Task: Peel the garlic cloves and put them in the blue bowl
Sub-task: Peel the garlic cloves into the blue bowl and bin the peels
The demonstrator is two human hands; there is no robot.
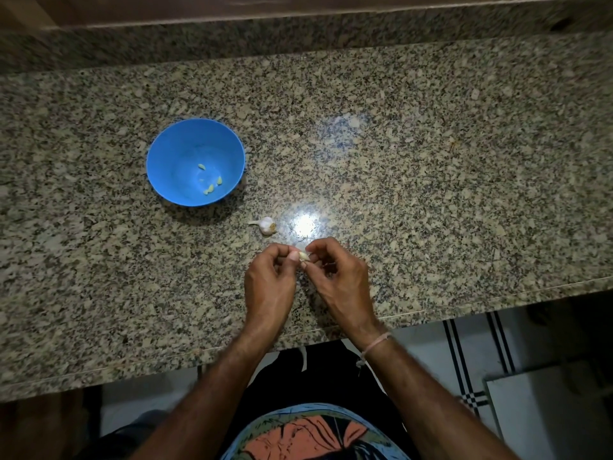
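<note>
Pinching garlic clove between left hand and right hand. Likely light, firm, slick; grip ends. Blue bowl at 10 o'clock.

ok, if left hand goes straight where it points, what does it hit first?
Likely the garlic bulb on the counter, just beyond the left hand; hand height above the counter is unclear, so it might pass over.
</note>
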